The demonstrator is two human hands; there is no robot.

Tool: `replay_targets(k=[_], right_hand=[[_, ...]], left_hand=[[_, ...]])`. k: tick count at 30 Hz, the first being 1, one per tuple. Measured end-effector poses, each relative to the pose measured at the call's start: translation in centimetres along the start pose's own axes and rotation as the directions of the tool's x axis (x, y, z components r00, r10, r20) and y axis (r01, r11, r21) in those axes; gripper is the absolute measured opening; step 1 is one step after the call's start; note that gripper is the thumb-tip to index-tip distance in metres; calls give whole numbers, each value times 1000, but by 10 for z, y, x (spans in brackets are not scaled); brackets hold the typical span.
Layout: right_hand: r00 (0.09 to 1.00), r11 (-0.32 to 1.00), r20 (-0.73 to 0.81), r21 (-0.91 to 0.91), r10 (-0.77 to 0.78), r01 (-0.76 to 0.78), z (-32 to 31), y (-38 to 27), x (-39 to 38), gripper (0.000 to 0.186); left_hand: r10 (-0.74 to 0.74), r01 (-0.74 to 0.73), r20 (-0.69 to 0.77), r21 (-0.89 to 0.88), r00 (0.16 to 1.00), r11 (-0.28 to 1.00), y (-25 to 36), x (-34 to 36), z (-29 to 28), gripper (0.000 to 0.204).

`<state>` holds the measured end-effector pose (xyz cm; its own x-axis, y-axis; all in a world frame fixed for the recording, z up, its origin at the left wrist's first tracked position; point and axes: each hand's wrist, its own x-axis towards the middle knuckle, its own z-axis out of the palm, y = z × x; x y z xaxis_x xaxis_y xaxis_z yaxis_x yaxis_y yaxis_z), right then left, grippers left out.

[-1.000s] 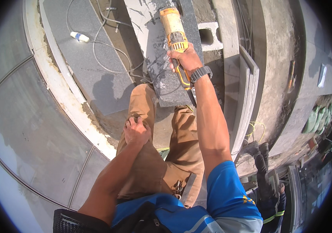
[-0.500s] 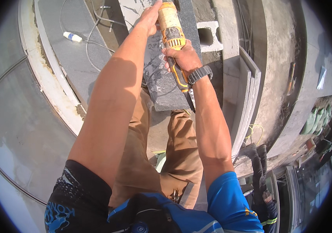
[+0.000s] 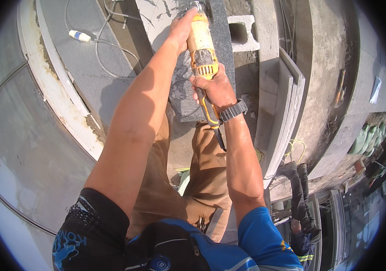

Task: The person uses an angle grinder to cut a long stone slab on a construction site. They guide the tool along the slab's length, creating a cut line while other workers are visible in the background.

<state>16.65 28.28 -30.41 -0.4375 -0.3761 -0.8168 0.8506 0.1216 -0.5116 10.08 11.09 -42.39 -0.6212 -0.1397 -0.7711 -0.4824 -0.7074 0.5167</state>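
Observation:
A yellow and black angle grinder lies lengthwise over a dark grey stone slab, its metal head at the far end and its cord trailing toward me. My right hand, with a dark watch on the wrist, is wrapped round its rear handle. Up by the head, my left hand grips the left side of the tool, its fingers partly hidden. Part of a dark disc shows at the right of the head. Whether it touches the slab I cannot tell. White dust coats the slab's far left part.
A hollow concrete block sits right of the slab, with upright stone slabs nearer me. Left lies another grey slab with a cable and white-blue connector. Another person's legs show at lower right.
The grinder and both my hands have come nearer to me and slightly right. More of the grinder's metal head now shows. The person at lower right has shifted a little.

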Motion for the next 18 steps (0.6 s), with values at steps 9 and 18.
replay_targets(k=[9, 18], right_hand=[[999, 999, 26, 23, -48, 47, 4, -5, 18, 58], [996, 998, 57, 17, -68, 67, 10, -24, 39, 49]], left_hand=[[27, -17, -82, 131, 996, 991, 17, -1, 11, 50], [33, -26, -57, 119, 998, 993, 45, 25, 14, 50]])
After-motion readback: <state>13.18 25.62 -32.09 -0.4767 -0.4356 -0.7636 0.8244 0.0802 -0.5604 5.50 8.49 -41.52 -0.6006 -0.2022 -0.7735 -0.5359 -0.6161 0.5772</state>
